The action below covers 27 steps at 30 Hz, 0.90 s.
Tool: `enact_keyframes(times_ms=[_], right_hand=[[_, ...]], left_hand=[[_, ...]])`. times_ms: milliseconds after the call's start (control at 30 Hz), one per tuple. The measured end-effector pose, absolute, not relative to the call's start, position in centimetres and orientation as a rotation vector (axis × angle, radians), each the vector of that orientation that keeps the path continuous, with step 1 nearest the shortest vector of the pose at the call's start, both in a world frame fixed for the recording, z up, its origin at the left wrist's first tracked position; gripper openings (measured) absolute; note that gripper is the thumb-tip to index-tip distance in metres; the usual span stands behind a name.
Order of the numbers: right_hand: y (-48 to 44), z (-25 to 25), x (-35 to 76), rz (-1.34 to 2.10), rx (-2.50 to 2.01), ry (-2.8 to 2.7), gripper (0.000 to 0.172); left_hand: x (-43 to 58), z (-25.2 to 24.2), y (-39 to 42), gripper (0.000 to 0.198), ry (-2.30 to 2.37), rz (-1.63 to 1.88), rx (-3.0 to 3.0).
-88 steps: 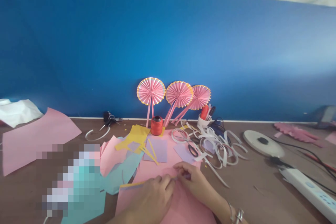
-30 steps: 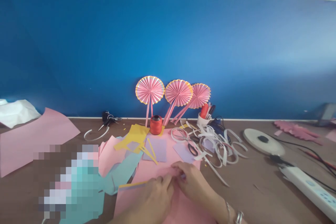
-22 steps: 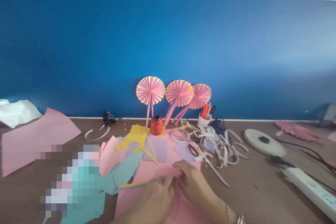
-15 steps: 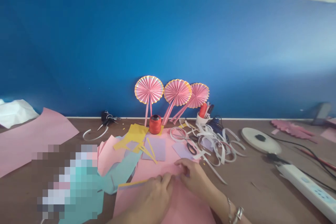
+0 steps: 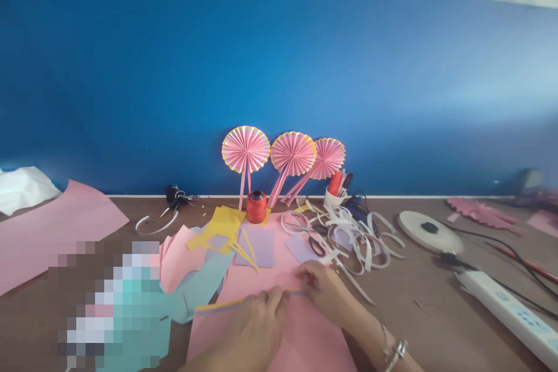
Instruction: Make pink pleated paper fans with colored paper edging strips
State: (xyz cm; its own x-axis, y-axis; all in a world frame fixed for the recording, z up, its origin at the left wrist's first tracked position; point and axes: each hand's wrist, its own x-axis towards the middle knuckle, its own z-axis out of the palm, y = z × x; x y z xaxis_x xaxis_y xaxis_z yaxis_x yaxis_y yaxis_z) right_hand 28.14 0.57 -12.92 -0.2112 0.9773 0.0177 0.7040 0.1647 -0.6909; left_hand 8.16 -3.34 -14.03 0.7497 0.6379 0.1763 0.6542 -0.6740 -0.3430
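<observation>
Pressing softly along the striped edge (image 5: 220,307) should help the pink paper (image 5: 209,332), on the near side of the red spool (image 5: 256,208), lie straight under the left hand (image 5: 264,318), fingers close together, and curled right hand (image 5: 321,289), though I cannot tell if either pinches.

Head cam, worn by person, looks forward and down across table (image 5: 440,331); left hand (image 5: 258,322) and right hand (image 5: 322,290) close, low centre; blue panel (image 5: 279,58) farther, facing camera.
</observation>
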Motion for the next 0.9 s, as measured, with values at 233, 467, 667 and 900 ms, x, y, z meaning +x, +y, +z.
enact_keyframes(times_ms=[233,467,667,900], right_hand=[[0.58,-12.86,28.62,0.743,-1.522,-1.967,0.041],[0.3,-12.37,28.92,0.752,-1.497,-1.972,0.038],[0.22,-11.98,28.62,0.967,-1.662,-1.899,0.027],[0.07,-12.3,28.37,0.845,-1.774,-1.872,0.025]], left_hand=[[8.12,-13.95,-3.44,0.043,-1.013,-0.11,-2.558],[8.31,-13.73,-3.37,0.038,-0.995,-0.107,-2.537],[8.49,-14.12,-3.38,0.045,-1.018,-0.034,-2.53],[8.4,-14.18,-3.61,0.043,-1.005,-0.044,-2.549]])
